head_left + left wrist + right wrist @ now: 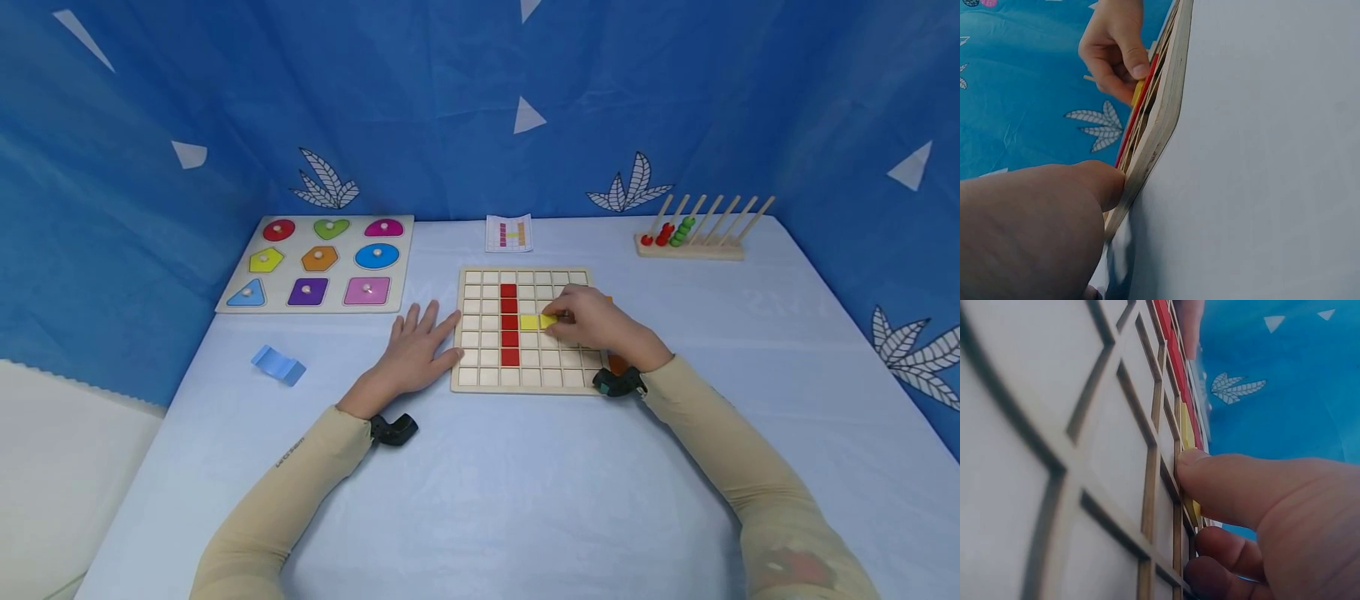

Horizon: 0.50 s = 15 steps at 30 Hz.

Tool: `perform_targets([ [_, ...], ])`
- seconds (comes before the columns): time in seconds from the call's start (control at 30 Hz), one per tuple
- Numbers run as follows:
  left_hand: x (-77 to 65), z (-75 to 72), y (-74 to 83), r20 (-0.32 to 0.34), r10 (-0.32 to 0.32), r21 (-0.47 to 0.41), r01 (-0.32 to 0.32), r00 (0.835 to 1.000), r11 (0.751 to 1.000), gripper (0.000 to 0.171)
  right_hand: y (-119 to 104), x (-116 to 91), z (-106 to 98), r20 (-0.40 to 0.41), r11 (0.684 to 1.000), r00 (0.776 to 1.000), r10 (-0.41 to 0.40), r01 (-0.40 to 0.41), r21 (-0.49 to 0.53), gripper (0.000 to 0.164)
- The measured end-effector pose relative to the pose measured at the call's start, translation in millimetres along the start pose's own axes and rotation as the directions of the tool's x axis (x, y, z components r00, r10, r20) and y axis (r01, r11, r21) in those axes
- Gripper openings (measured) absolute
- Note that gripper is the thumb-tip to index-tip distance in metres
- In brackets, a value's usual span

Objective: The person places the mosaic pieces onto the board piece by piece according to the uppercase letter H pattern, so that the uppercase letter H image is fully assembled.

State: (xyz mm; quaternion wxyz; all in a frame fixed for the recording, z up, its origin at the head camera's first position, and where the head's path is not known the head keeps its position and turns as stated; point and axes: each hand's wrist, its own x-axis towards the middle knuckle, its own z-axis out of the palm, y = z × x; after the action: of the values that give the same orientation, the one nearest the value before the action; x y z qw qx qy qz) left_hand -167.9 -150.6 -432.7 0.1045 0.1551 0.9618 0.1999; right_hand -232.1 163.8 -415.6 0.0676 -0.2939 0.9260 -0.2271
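Note:
A wooden grid board [487, 377] lies flat on the table, with a column of several red square tiles [509, 323] set in its cells. One yellow tile [528, 322] sits in the cell right of that column. Beside it, my right hand [596, 319] pinches a second yellow tile [548, 321] between thumb and fingers, down at the grid; the right wrist view shows the thumb [1210, 472] on it. My left hand [412, 350] lies spread at the board's left edge, its thumb [1100, 181] against the rim in the left wrist view.
Behind the board lies a pattern card [508, 234]. Back left is a shape puzzle [330, 292] with knobbed pieces; nearer lies a blue piece [278, 365]. A bead stand [693, 248] is back right. Orange pieces [618, 364] show partly under the right arm.

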Motion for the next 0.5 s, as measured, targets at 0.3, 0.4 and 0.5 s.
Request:
perform_targets([
  [0.3,0.2,0.4,-0.3,-0.005,0.007,0.007,-0.007,1.000,1.000,0.069,-1.9,-0.2,-0.9,0.001,1.000,1.000,0.008,-0.008,0.005,0.031],
  [0.4,-0.1,0.1,-0.1,-0.002,0.002,0.003,-0.002,1.000,1.000,0.069,-2.4,-1.2,-1.8,0.001,1.000,1.000,0.003,-0.003,0.008,0.031],
  [0.5,0.0,0.3,-0.3,-0.002,0.002,0.003,-0.002,1.000,1.000,0.070,-2.7,-1.7,-2.3,0.001,1.000,1.000,-0.001,0.001,0.009,0.031],
])
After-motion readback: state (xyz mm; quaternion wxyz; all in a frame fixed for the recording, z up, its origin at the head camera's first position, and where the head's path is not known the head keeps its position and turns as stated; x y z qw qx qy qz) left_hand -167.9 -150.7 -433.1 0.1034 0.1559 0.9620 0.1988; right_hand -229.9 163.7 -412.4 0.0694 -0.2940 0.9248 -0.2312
